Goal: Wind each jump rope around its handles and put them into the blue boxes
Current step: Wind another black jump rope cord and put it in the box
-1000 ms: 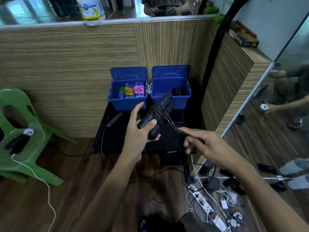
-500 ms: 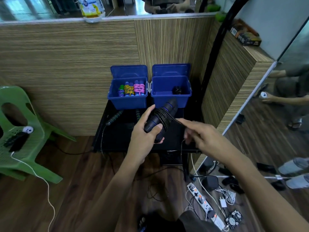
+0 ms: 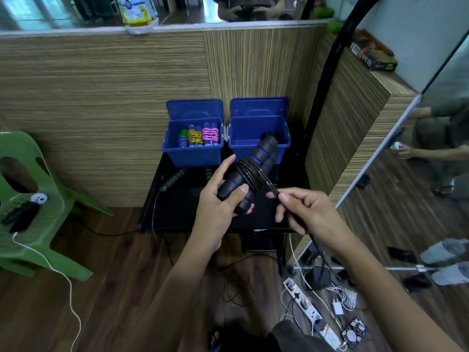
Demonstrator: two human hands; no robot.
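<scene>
- The left hand (image 3: pixel 218 207) holds the pair of black foam jump-rope handles with blue rings (image 3: pixel 250 171) side by side, thumb across the front and fingers curled behind; the index finger stands straight and free.
- The bundle sits in the air above the black tabletop (image 3: pixel 177 212), tilted with its far end towards the right-hand blue plastic box (image 3: pixel 256 133).
- The thin black cord (image 3: pixel 250 175) is already coiled several turns round the middle of the handles. Its loose run passes to the right hand (image 3: pixel 304 212), which pinches it between thumb and forefinger just beside the coils; the rest trails down towards the floor.
- Handling, as I judge it: the foam is light and soft enough to give a sure hold at the lower end, clear of the coils. The cord looks smooth and springy, so it probably needs steady tension or the turns will loosen.
- The left-hand blue plastic box (image 3: pixel 193 154), lid up, holds wound ropes standing on end: pink (image 3: pixel 210 135), yellow (image 3: pixel 195 137) and a smaller purple one (image 3: pixel 182 141).
- The right-hand box is also open; the handles hide most of its inside, so I cannot tell what it holds.
- A green-and-black handled rope (image 3: pixel 175 177) lies unwound on the tabletop.
</scene>
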